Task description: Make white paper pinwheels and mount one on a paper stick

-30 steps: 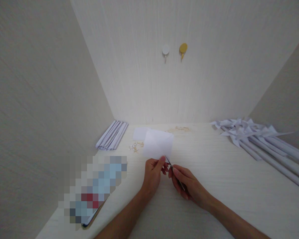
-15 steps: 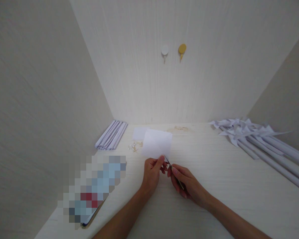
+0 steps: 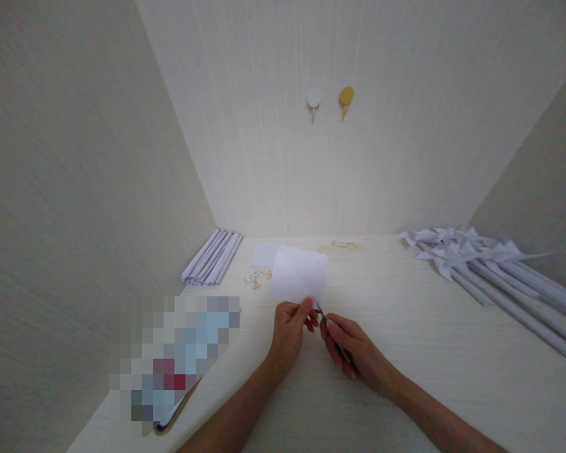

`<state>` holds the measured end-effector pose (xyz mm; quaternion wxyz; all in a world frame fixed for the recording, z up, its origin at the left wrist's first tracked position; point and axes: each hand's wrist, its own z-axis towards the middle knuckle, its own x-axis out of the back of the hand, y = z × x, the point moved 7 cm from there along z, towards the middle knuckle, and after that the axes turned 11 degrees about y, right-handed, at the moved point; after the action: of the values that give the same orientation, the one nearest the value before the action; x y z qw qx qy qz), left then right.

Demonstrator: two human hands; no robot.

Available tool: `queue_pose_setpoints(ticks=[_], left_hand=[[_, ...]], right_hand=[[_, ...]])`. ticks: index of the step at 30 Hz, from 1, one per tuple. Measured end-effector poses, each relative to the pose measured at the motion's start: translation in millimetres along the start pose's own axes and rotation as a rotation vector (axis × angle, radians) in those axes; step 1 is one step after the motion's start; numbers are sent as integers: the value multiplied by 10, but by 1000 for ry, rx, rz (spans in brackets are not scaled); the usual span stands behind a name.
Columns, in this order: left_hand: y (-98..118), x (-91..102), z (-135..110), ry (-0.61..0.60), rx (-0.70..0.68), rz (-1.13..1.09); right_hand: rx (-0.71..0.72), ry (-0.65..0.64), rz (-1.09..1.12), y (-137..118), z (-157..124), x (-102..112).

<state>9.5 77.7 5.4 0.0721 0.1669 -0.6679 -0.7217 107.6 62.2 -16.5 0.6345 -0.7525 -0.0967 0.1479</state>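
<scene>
A square white sheet of paper (image 3: 299,272) is pinched at its lower edge by my left hand (image 3: 290,330), the thumb on top. My right hand (image 3: 351,346) is closed around a pair of small dark scissors (image 3: 321,311). Their narrow tip points up and left and meets the sheet's lower right corner, just beside my left thumb. Most of the handle is hidden within my right fingers. Behind the held sheet, another piece of white paper (image 3: 266,253) lies flat on the table.
Rolled paper tubes (image 3: 212,258) lie at the left. Paper pinwheels on sticks (image 3: 481,261) are heaped at the right. Small pale bits (image 3: 258,277) and tan loops (image 3: 343,245) lie nearby. A pixelated object (image 3: 188,358) is at the front left. Two hooks (image 3: 314,98) hang on the wall.
The view has shifted very slightly. Both hands keep their places at the paper's lower corner, and the scissors have barely moved.
</scene>
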Motion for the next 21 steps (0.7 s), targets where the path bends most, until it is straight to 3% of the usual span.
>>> queue_pose_setpoints(ticks=[21], left_hand=[[-11,-14,3,-31,1,-23]], right_hand=[[10,-3,1,22,8,6]])
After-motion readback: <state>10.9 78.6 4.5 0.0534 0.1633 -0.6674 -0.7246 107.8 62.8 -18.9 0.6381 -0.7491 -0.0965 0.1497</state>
